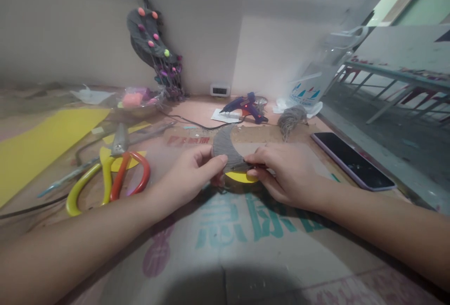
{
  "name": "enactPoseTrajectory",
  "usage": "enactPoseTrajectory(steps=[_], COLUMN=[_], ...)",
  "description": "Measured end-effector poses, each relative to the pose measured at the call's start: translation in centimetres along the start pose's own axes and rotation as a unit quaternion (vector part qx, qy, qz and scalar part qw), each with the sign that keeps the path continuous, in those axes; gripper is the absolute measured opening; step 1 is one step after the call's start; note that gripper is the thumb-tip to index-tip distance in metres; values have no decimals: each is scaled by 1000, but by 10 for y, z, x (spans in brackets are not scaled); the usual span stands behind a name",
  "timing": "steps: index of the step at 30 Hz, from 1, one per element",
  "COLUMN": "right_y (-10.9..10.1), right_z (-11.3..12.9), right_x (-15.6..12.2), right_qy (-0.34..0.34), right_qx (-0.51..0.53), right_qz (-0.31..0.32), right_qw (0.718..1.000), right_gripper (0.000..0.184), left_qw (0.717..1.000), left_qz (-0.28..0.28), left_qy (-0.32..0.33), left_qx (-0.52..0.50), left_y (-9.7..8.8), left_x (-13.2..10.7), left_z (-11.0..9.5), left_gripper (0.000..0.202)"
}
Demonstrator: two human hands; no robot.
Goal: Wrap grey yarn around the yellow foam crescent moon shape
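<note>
Between my hands is a crescent shape wrapped in grey yarn [227, 148], held low over the printed cardboard. Its lower edge shows a bare yellow strip [242, 177]. My left hand [198, 169] grips the crescent's left side, thumb on the front and fingers partly hidden behind. At the right end, my right hand [281, 166] pinches it between thumb and forefinger; a small dark bit shows at those fingertips, too small to name. Beyond the crescent, a blue glue gun [242, 106] with a red light rests by a white card [225, 116].
Scissors with yellow and red handles [119, 173] lie left, near a yellow sheet [52, 145]. A phone [353, 159], a grey yarn bundle [291, 119] and a clear plastic jug [311, 80] are on the right. A decorated grey crescent [146, 37] stands against the wall.
</note>
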State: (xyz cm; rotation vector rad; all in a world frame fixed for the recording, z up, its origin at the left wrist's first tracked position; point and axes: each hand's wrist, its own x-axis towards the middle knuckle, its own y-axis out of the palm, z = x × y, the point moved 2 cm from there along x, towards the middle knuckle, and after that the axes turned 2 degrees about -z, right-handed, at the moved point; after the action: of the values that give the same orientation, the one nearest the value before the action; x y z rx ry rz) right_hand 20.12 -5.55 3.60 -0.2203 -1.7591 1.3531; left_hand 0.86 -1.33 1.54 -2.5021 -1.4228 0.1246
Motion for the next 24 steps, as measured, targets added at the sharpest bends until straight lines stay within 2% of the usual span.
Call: enactPoseTrajectory(steps=[17,24], right_y=[-2,2], right_z=[6,4], right_x=[3,1], right_qy=[-73,-78], right_qx=[-62,-53], right_qz=[-47,-32], right_qw=[994,995], right_gripper=[16,18], left_qw=[996,991], left_qz=[25,35], left_qy=[-24,-37], left_qx=[-83,-124], left_y=[3,5], left_x=[2,2], left_z=[3,6], left_gripper=[23,22])
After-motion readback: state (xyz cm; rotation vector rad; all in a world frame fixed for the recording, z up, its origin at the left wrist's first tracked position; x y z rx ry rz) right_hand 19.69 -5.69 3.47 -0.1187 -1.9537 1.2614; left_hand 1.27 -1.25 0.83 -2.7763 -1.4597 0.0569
